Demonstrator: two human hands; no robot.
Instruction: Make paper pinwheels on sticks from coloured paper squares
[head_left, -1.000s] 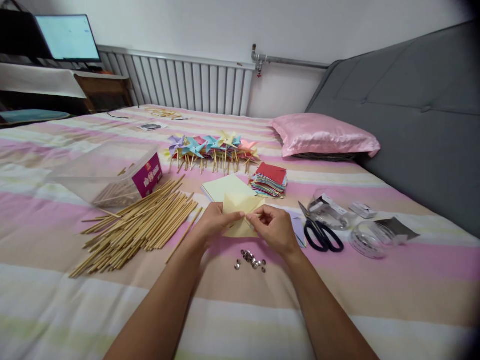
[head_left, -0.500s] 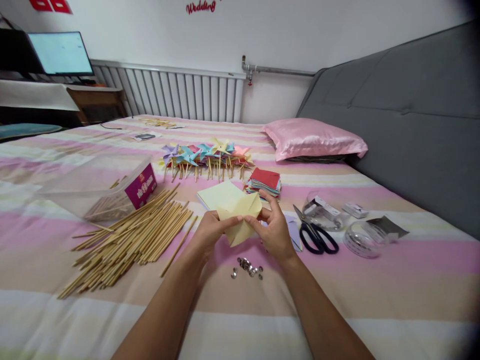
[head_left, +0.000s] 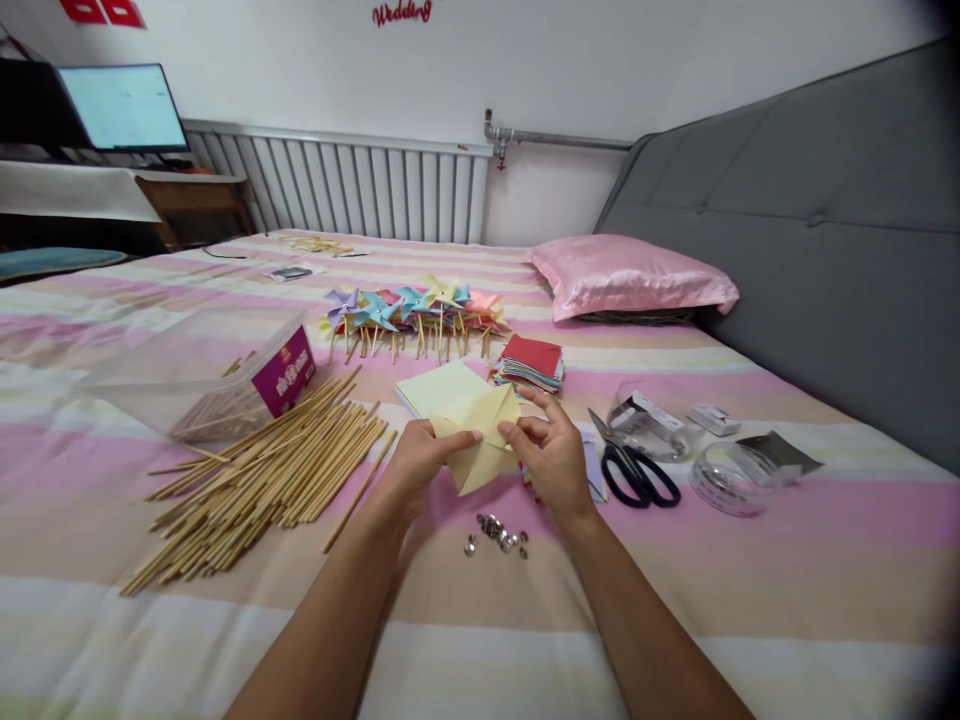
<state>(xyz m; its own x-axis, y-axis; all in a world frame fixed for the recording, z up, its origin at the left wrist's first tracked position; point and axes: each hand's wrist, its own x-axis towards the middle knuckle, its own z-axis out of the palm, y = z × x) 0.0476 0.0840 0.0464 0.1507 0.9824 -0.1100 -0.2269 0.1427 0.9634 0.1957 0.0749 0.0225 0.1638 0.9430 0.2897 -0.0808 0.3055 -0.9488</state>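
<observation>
A pale yellow paper pinwheel (head_left: pixel 480 425), its corners partly folded inward, is held up over the bed between my two hands. My left hand (head_left: pixel 420 460) pinches its left side with the thumb on top. On the other side my right hand (head_left: pixel 551 455) grips it, thumb pressing near the centre and fingers behind. Beneath and just behind lies a stack of pale paper squares (head_left: pixel 431 385). Several silver metal fasteners (head_left: pixel 499 533) rest on the sheet below my hands. Purple paper (head_left: pixel 592 468) shows partly behind my right hand.
Wooden sticks (head_left: pixel 277 490) lie in a pile at left beside a clear plastic box (head_left: pixel 195 360). Finished pinwheels (head_left: pixel 416 310) stand in a row behind. A coloured paper stack (head_left: pixel 529 362), scissors (head_left: pixel 634 470), clear round containers (head_left: pixel 731 478) and a pink pillow (head_left: pixel 634 278) are at right.
My right thumb has shifted slightly right, away from the left thumb, on the yellow paper. The folds at its centre now look more exposed. Both hands keep their hold.
</observation>
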